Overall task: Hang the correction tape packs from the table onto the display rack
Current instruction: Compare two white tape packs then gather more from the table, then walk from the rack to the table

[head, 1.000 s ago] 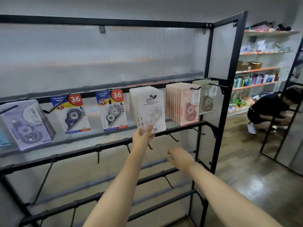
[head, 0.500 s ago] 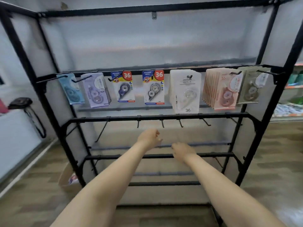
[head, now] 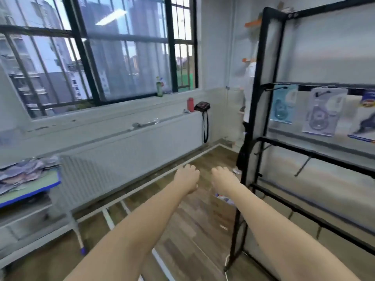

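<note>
Hands are both empty now: a second ago the left hand [head: 187, 177] was up at the white pack on the display rack [head: 257, 126], and since then the person has turned away toward the window side. Looks like that pack's hung and they're going for more. Left hand and right hand [head: 224, 179] hang loosely curled, holding nothing. The remaining correction tape packs [head: 24, 173] sit piled on the bench [head: 30, 192], well off to the left.

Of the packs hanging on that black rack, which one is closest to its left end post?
The light blue correction tape pack, hanging right beside the black display rack post; the lavender pack and the white-and-dark-blue pack hang farther right.
</note>
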{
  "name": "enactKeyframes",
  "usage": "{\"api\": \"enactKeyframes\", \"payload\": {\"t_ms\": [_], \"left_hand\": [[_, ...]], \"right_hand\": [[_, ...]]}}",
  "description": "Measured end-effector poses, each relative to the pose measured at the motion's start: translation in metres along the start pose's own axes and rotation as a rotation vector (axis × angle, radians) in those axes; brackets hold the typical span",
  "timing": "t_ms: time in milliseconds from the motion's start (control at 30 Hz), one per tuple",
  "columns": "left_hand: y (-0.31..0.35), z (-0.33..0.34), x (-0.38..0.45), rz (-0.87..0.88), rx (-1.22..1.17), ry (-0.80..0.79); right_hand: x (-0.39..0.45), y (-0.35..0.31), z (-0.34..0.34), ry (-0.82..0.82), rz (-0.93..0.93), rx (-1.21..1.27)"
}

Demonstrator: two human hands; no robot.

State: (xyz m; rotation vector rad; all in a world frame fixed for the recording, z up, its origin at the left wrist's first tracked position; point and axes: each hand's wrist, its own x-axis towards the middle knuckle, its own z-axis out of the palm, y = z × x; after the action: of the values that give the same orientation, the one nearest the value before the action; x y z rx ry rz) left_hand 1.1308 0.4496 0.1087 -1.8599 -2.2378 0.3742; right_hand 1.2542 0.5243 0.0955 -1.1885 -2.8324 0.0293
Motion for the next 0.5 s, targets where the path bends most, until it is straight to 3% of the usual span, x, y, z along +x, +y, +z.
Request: {"api": "enactKeyframes", "payload": {"t_ms": [267,500], "left_hand": [[-0.256,0.104,-0.099,-0.443,-0.039,-0.204],[-0.384,0.181,-0.185,-0.715,-0.152,-0.271]], "right_hand": [[0.117,-0.291,0.045,-0.063,-0.399,0.043],[0.159,-0.457,0.088,-0.185,-0.663,0.015]]}}
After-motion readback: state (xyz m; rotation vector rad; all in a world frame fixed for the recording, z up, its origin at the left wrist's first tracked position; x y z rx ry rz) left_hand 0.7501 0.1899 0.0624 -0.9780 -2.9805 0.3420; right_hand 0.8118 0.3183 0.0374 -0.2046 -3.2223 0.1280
